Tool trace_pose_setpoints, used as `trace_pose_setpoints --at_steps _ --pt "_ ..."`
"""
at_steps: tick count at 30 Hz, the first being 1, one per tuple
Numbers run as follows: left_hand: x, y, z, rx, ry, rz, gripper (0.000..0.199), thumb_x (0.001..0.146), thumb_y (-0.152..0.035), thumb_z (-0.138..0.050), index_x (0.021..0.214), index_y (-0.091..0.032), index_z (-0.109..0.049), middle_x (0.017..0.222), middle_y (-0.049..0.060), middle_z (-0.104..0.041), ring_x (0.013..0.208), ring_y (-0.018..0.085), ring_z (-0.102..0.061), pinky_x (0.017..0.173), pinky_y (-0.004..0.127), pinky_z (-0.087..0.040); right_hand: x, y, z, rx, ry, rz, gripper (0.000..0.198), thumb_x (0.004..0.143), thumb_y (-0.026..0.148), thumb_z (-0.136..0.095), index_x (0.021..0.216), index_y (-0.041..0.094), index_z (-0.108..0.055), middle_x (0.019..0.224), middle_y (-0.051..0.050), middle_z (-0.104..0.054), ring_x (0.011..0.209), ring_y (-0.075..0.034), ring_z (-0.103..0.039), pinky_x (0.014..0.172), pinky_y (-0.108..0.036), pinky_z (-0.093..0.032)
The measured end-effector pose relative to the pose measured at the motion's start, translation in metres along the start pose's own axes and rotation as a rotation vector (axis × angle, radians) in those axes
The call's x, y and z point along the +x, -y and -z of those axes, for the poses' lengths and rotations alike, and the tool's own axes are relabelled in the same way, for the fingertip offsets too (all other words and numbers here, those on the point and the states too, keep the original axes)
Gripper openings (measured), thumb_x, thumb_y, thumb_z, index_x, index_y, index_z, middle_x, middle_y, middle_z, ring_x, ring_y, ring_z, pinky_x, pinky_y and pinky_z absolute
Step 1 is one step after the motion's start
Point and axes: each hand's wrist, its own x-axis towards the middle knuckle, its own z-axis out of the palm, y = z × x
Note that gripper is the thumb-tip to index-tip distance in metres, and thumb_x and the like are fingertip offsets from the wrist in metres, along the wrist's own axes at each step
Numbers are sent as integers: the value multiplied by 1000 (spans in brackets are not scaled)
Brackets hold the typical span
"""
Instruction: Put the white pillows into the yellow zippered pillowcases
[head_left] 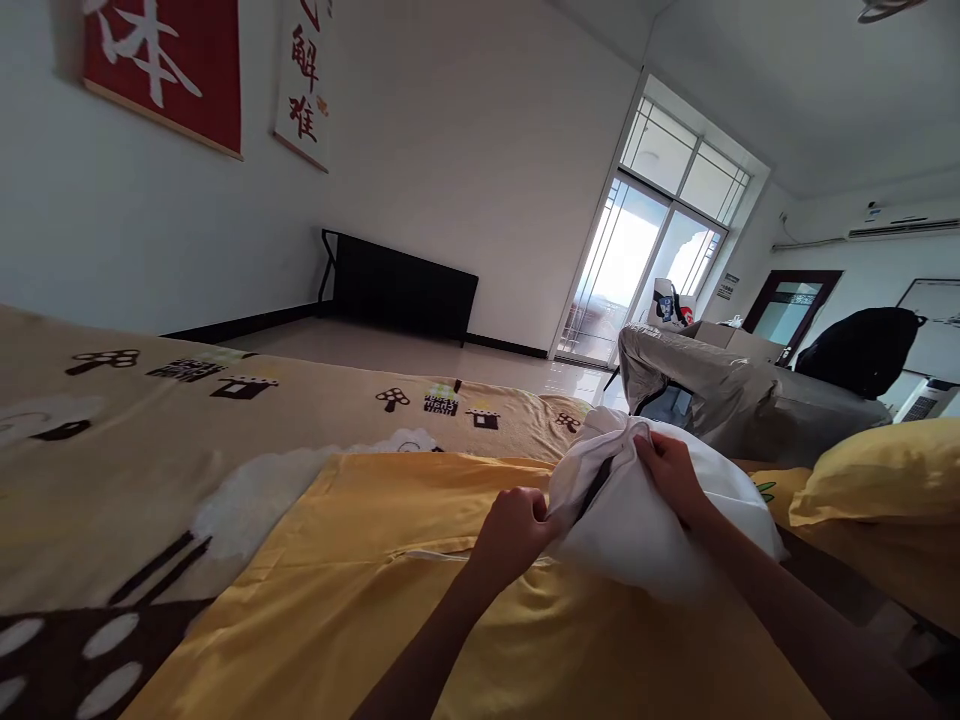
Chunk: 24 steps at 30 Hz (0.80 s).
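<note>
A puffy white pillow (626, 540) rests on the yellow cloth, with a narrow dark slit along its near-left side. My left hand (517, 525) is closed on the lower left end of that slit, thumb and fingers pressed together. At the upper end, my right hand (667, 475) pinches the bunched white fabric. Beneath lies a smooth yellow pillowcase or cover (337, 540), spread out flat. A thin white strip shows along a seam in it, just left of my left wrist. What lies inside the slit is too dark to make out.
A beige blanket (315, 400) with sheep and mushroom patterns spreads to the left. Yellow pillows (885, 470) lie at right. Behind stand a plastic-covered piece of furniture (712, 375), a black bag (859, 350) and a black folded table (405, 290) against the wall.
</note>
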Motion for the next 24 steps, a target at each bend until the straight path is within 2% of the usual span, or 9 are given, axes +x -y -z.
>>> trace_pose_setpoints --at_steps 4,8,10,13,15,17,22,24 --pt "8 15 6 -51 14 18 17 60 -22 -51 50 -17 -38 49 -5 -31 53 8 -33 51 23 -22 4 -9 7 35 -36 -54 45 78 58 -48 62 16 -53 55 1 -46 55 -13 -39 51 -25 -32" --pt "14 37 -4 -35 67 27 21 60 -22 -51 50 -18 -33 49 -6 -27 52 8 -28 49 24 -18 -3 4 4 -62 21 43 39 82 49 -46 60 17 -52 57 1 -47 59 -13 -41 55 -25 -33" --pt "12 41 -8 -36 87 19 17 60 -21 -51 54 -18 -35 52 -5 -33 53 8 -32 49 23 -19 -9 15 -1 -129 92 136 37 84 44 -44 58 18 -48 59 1 -47 62 -14 -42 59 -26 -34" --pt "6 36 -11 -76 144 -36 4 64 -20 -50 66 -16 -49 64 -4 -52 61 9 -44 53 21 -28 -17 27 -10 -186 159 256 37 86 41 -43 56 19 -39 60 2 -44 61 -13 -40 61 -26 -34" --pt "3 28 -10 -102 187 -67 13 69 -25 -50 77 -17 -56 75 -2 -60 68 10 -50 57 19 -33 -19 29 -13 -211 143 284 37 86 40 -42 55 20 -35 59 2 -42 60 -13 -39 60 -26 -33" --pt "1 22 -11 -92 195 -62 19 72 -31 -52 81 -17 -58 79 -1 -63 70 11 -53 57 19 -35 -19 28 -13 -223 95 277 37 87 41 -41 56 21 -35 59 2 -42 60 -13 -39 60 -26 -33" --pt "2 25 -26 17 217 51 27 77 -34 -46 64 -14 -59 56 2 -57 53 13 -55 50 21 -36 -19 28 -16 -235 -8 213 36 85 42 -40 57 21 -35 57 2 -45 57 -13 -38 58 -27 -32" --pt "2 28 -34 61 225 77 25 77 -29 -46 65 -14 -61 56 3 -58 54 14 -58 51 20 -39 -21 31 -19 -251 -16 146 35 85 42 -39 57 21 -37 55 1 -48 55 -14 -39 56 -27 -31"
